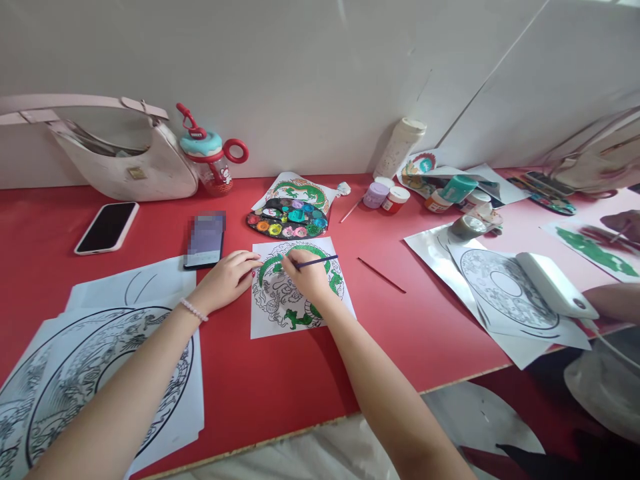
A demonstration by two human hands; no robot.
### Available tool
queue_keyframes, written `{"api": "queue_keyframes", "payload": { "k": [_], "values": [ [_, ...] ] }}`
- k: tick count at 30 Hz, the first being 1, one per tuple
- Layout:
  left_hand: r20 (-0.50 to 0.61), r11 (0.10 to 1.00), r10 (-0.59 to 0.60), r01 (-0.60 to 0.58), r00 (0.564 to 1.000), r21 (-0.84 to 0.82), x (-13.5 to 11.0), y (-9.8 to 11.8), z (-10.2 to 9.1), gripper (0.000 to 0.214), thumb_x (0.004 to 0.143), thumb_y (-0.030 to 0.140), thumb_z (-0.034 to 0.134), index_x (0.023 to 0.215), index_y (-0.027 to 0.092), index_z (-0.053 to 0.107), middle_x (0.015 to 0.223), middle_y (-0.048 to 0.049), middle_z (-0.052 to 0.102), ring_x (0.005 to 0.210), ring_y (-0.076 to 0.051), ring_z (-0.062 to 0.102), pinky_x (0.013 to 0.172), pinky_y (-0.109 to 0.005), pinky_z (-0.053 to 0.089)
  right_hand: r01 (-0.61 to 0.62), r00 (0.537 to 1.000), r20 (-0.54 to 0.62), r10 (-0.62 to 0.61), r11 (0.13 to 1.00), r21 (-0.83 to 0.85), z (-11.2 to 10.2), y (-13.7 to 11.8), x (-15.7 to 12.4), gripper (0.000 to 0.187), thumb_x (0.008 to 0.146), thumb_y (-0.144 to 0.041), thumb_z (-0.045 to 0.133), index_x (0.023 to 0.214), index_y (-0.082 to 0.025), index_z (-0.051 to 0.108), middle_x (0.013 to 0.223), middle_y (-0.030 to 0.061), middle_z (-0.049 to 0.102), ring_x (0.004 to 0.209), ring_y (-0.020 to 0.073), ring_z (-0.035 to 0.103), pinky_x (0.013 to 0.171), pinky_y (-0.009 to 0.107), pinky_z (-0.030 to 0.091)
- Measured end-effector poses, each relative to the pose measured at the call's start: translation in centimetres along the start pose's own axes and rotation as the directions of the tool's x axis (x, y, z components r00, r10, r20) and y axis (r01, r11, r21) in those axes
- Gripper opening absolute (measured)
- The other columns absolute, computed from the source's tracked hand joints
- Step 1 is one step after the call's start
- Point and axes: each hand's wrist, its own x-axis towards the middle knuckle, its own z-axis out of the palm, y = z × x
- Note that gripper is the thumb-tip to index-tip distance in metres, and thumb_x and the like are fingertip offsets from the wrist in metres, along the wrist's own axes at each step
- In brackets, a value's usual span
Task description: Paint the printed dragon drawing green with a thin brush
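1. The right hand [307,275] lies over the middle of the dragon sheet [280,320]. Its fingers are closed around a thin dark paintbrush [320,261], and the handle points to the right. The bristle end is too small to make out.
2. The left hand [226,280] rests on the sheet's left edge with its fingers [249,261] loosely spread and flat, gripping nothing. A pale bead bracelet [194,310] circles the wrist.
3. The dragon sheet lies flat near the middle of the red tabletop [400,333]. Parts of the dragon ring are filled in green, and the rest is black outline.
4. Just behind the sheet sits a dark palette [289,220] with wells of many colours, lying on another painted print.
5. A dark phone [205,240] with a blurred screen lies just beside the left hand, and a white phone [107,227] lies farther left.
6. Behind the phones, a pale handbag [115,157] and a bottle [213,160] with a red handle stand by the wall.
7. Large outline prints [100,360] lie under the left forearm at the near edge.
8. To the right, a thin red stick [381,275] lies alone, and small paint jars [385,195] stand behind it.
9. Another person's hand [623,223] works over a green print at the far right.
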Motion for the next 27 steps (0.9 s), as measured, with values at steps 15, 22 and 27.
{"api": "queue_keyframes", "payload": {
  "k": [15, 22, 27],
  "values": [
    [-0.009, 1.000, 0.022, -0.022, 1.000, 0.006, -0.04, -0.04, 0.00, 0.033, 0.091, 0.023, 0.041, 0.118, 0.018, 0.058, 0.122, -0.0100, 0.056, 0.118, -0.023, 0.048, 0.102, -0.043, 0.043, 0.025, 1.000, -0.006, -0.025, 1.000, 0.001, 0.24, 0.17, -0.04, 0.035, 0.087, -0.030, 0.048, 0.057, -0.017, 0.034, 0.056, -0.0022, 0.039, 0.056, 0.0082, 0.034, 0.055, 0.022, 0.023],
    [-0.006, 1.000, 0.019, -0.019, 1.000, 0.002, -0.05, 0.11, -0.06, 0.033, 0.091, 0.022, 0.041, 0.119, 0.017, 0.058, 0.122, -0.0099, 0.056, 0.118, -0.022, 0.048, 0.102, -0.043, 0.043, 0.031, 1.000, 0.000, -0.031, 0.999, 0.014, 0.39, 0.01, -0.08, 0.036, 0.086, -0.027, 0.048, 0.056, -0.017, 0.032, 0.056, -0.0025, 0.039, 0.056, 0.0077, 0.033, 0.056, 0.022, 0.024],
    [0.001, 1.000, 0.007, -0.007, 1.000, 0.002, -0.11, 0.00, 0.00, 0.033, 0.091, 0.024, 0.041, 0.119, 0.018, 0.058, 0.123, -0.0091, 0.056, 0.119, -0.022, 0.047, 0.103, -0.043, 0.042, 0.017, 1.000, -0.005, -0.017, 1.000, 0.011, 0.23, -0.06, -0.06, 0.035, 0.086, -0.026, 0.048, 0.056, -0.017, 0.031, 0.055, -0.0030, 0.035, 0.054, 0.0078, 0.030, 0.054, 0.023, 0.021]
  ]
}}
